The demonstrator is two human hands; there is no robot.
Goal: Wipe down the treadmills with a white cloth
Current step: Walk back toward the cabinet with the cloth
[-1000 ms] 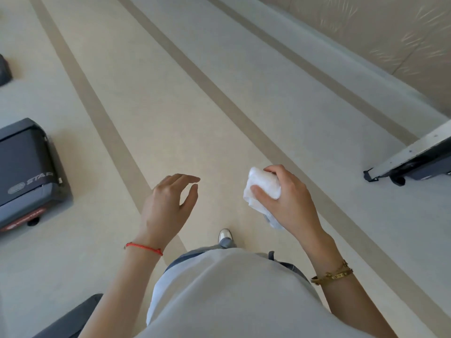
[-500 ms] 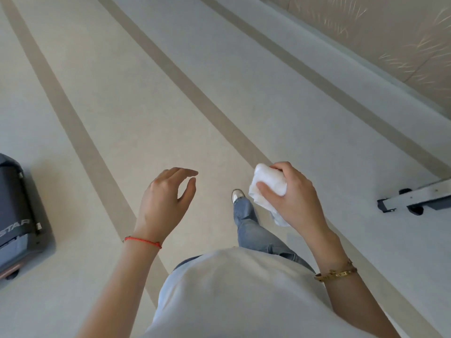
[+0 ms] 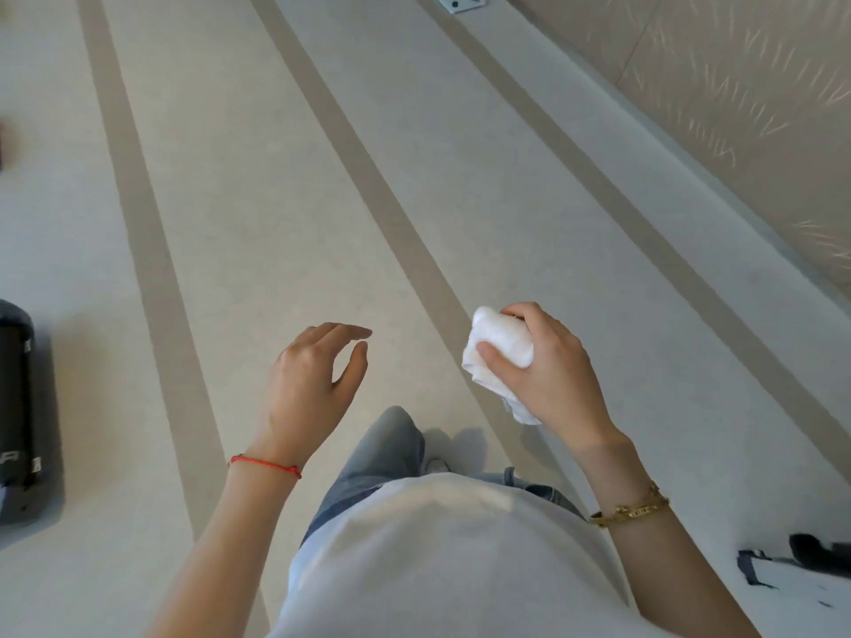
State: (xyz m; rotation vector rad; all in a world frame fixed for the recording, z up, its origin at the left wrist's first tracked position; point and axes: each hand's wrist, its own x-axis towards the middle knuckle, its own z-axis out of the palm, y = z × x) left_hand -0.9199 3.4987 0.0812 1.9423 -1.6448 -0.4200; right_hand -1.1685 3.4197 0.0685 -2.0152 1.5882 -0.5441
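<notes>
A view from the person's head looks down at their two hands held out above a pale floor (image 3: 239, 214) marked with long tan stripes running away into the distance.

At the far left edge, the dark rounded end of a treadmill (image 3: 16, 407) rests on the floor, cut off by the frame, with part of some white lettering on it that is too cropped to read.

Right of it, the left hand (image 3: 313, 384) hovers in the air with its fingers loosely extended and slightly bent, thumb apart from them, holding nothing. A thin red string bracelet (image 3: 265, 465) circles that wrist.

Below and between the arms are the person's white shirt (image 3: 442, 559) and a leg in grey-blue jeans (image 3: 382, 453) stepping forward.

Further right, the right hand (image 3: 548, 375) grips a bunched white cloth (image 3: 497, 347), thumb pressed across its front and fingers curled over its top, with a loose tail of cloth hanging down below the palm. The cloth is in the air, well apart from the treadmill at the left. A gold chain bracelet (image 3: 631, 511) sits on the right wrist.

At the lower right corner, part of a white and dark machine frame (image 3: 792, 568) enters the picture, blurred. Along the upper right, a beige wall (image 3: 737, 108) meets the floor.
</notes>
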